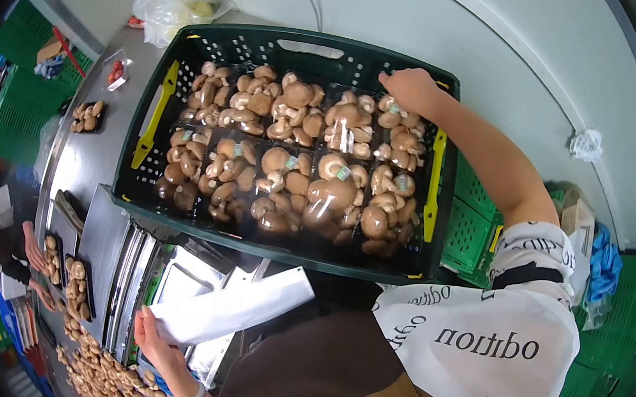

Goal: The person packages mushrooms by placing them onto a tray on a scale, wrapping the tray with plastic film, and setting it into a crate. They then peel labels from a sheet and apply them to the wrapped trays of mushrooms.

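A dark green crate holds two rows of clear-wrapped packs of brown mushrooms, several with small green-and-white labels. My right hand reaches into its far right corner, fingers curled down at the far end of a mushroom pack; the fingertips are hidden. Below the crate, at lower left, my left hand pinches one end of a long white sheet. The sheet slants up to the right across my dark apron, over a metal machine.
Loose mushrooms lie heaped at the bottom left, near filled trays. A co-worker's hands are beside these trays. Plastic bags lie behind the crate. Green crates stand at the right, beside the wall.
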A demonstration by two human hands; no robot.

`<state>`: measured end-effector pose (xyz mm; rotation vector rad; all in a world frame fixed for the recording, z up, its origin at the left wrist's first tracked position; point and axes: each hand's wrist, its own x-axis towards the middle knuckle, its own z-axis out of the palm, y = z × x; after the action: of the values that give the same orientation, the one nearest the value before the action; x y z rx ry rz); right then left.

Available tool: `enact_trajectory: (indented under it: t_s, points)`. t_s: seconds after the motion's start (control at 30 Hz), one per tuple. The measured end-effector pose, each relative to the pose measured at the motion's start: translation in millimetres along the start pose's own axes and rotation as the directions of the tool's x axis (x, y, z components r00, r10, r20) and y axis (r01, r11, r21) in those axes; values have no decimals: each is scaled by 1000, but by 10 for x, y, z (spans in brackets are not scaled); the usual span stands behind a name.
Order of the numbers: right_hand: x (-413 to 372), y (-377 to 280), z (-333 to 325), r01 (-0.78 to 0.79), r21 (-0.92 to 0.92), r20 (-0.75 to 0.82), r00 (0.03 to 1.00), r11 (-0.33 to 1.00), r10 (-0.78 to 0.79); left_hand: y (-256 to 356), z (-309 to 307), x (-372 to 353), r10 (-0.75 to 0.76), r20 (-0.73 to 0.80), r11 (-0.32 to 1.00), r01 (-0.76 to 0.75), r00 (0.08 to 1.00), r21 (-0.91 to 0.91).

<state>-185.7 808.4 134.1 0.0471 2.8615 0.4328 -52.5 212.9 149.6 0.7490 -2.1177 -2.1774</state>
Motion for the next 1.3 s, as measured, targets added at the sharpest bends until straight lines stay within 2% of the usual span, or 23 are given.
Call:
enact_trajectory:
  t_s: [0.03, 0.13, 0.17, 0.23, 0.27, 0.3, 0.33, 0.37, 0.4, 0.43, 0.47, 0.6, 0.67, 0.77, 0.8, 0.87, 0.9, 0.93, 1.03, 1.1, 1.13, 1.23, 1.3]
  points:
    - [-3, -61, -125, 0, -13, -30, 1000, 1000, 0, 9, -35, -36, -12, -46, 1000, 12, 999, -10]
    - [187, -123, -353, 162, 411, -30, 986, 897, -165, -85, -250, -59, -36, -167, 999, 29, 985, -41]
    - [360, -130, -310, 210, 577, -21, 970, 789, -243, -131, -327, -62, -43, -218, 998, 31, 975, -57]
    - [684, -164, 29, 384, 738, -212, 913, 555, -349, -195, -454, -175, -59, -347, 996, 31, 936, -84]
    - [747, -225, 60, 325, 744, -120, 924, 584, -362, -175, -469, -251, -46, -311, 995, 15, 949, -101]
    - [847, -205, 332, 404, 696, -199, 903, 594, -382, -318, -673, -291, -7, -249, 994, -19, 968, -104]
    - [839, -284, 180, 256, 478, 11, 955, 840, -297, -474, -785, -349, 15, -412, 999, -27, 911, -24]
    - [834, -338, 103, 199, 385, 42, 972, 901, -233, -554, -869, -439, 10, -449, 999, -23, 894, -23]
    - [736, -359, 6, 241, 219, -67, 971, 946, -232, -797, -1150, -570, 15, -419, 996, -49, 908, -69]
    - [709, -469, -172, 142, 120, -10, 990, 983, -142, -953, -1272, -723, -12, -489, 1000, 10, 872, -6]
    - [731, -441, -134, 209, -31, -148, 966, 977, -212, -1110, -1411, -913, -11, -500, 995, 56, 866, 77]
    - [418, -1113, -913, 445, 258, -183, 894, 857, -409, -1715, -1623, -1719, -328, -523, 945, 266, 787, -192]
    - [192, -1538, -1172, 562, 316, -259, 826, 764, -501, -2241, -1749, -2080, -378, -516, 913, 217, 769, -346]
    - [-340, -2274, -1591, 771, 337, -413, 637, 540, -651, -2546, -1811, -2315, -579, -524, 740, 133, 625, -659]
    - [-585, -2591, -1722, 769, 449, -425, 632, 455, -648, -2591, -1896, -2333, -603, -494, 697, 113, 626, -708]
    - [-1074, -3197, -1836, 850, 446, -432, 479, 281, -764, -2773, -2040, -2352, -645, -406, 587, 80, 647, -806]
    - [-1304, -3518, -1814, 845, 483, -339, 423, 231, -840, -2746, -2073, -2311, -658, -392, 573, 88, 643, -815]
    - [-1542, -3890, -1803, 887, 452, -316, 256, 92, -913, -2843, -2116, -2287, -656, -371, 549, 78, 657, -832]
    - [-2214, -4953, -1462, 933, 344, -95, -80, -108, -992, -3259, -2206, -2323, -657, -336, 468, 15, 675, -884]
    - [-2530, -5567, -1140, 903, 171, -100, -381, -393, -919, -3357, -2328, -2460, -697, -430, 496, -47, 574, -867]
    - [-2687, -5794, -1086, 887, 91, -79, -447, -453, -891, -3447, -2427, -2537, -726, -482, 523, -62, 491, -850]
    - [-3056, -6270, -1001, 902, 64, 16, -429, -427, -903, -4044, -2783, -2917, -813, -434, 361, -248, 388, -899]
    - [-3250, -6499, -1045, 905, 111, 22, -416, -411, -909, -4517, -2896, -3108, -830, -469, 409, -242, 304, -880]
